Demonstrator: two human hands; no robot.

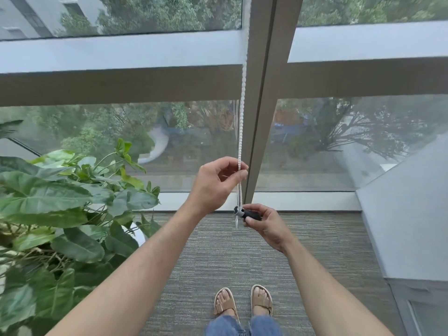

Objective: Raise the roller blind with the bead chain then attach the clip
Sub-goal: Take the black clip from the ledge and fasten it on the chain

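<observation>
Fingers (242, 174) pinch bead chain (242, 98) — right hand (263, 223) grips clip (246, 212), half hidden.

Soft, even daylight through the window (169, 146).
Wide-angle bending at the edges; trees outside hazy; no hard shadows.
</observation>
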